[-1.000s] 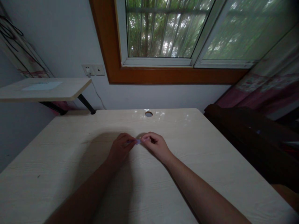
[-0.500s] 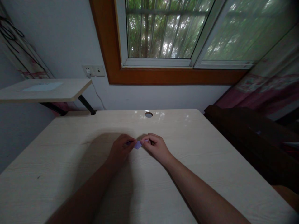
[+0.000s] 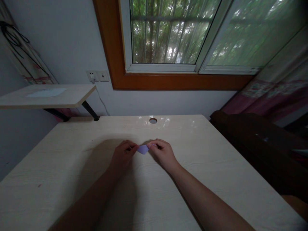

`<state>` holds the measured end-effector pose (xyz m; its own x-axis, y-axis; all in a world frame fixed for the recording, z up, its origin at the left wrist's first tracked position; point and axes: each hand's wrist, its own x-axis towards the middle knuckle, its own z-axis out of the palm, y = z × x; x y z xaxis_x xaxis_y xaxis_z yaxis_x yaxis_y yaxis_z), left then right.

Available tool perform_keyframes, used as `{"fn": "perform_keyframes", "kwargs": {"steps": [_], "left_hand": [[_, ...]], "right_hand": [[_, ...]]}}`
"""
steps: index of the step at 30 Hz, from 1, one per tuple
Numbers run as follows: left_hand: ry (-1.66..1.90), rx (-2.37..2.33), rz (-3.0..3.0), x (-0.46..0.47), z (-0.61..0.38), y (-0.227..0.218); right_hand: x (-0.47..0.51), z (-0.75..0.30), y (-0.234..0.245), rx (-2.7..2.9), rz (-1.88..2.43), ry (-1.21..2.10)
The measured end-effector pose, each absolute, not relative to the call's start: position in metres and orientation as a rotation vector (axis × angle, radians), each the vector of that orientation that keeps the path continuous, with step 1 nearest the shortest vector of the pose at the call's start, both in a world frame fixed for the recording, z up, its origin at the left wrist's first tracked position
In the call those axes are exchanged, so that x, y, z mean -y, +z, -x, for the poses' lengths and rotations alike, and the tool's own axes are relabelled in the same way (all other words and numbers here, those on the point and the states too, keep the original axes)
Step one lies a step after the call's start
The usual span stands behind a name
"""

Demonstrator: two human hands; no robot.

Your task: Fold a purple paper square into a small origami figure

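A small piece of purple paper is stretched between my two hands, just above the pale wooden desk. Its lower edge comes to a blunt point, and its ends are hidden by my fingers. On the left side, my left hand pinches one corner between thumb and forefinger. My right hand grips the opposite end in the same way, with the other fingers curled. Whether the paper touches the desk I cannot tell.
A raised shelf on black legs stands at the desk's back left, with a pale sheet on it. Near the back edge is a round cable hole. Dark furniture adjoins the right side, below a curtain.
My left hand has slid slightly left along the paper, so more of the purple piece shows between the hands. The whole view has shifted a little.
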<state>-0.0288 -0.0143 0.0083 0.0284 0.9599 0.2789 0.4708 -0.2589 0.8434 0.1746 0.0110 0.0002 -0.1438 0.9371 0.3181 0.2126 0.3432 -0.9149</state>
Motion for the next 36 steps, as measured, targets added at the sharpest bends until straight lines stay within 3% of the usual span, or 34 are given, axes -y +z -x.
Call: {"fn": "perform_keyframes", "kwargs": {"steps": [15, 21, 36], "left_hand": [[1.329, -1.607, -1.449, 0.013, 0.038, 0.013], [1.478, -1.436, -1.575, 0.010, 0.036, 0.004], [1.158, -1.376, -1.919, 0.016, 0.030, 0.008]], "right_hand": [[-0.014, -0.177, 0.000, 1.355, 1.131, 1.061], [-0.011, -0.176, 0.001, 1.373, 1.102, 1.102], [-0.004, -0.173, 0.008, 1.671, 0.968, 0.810]]}}
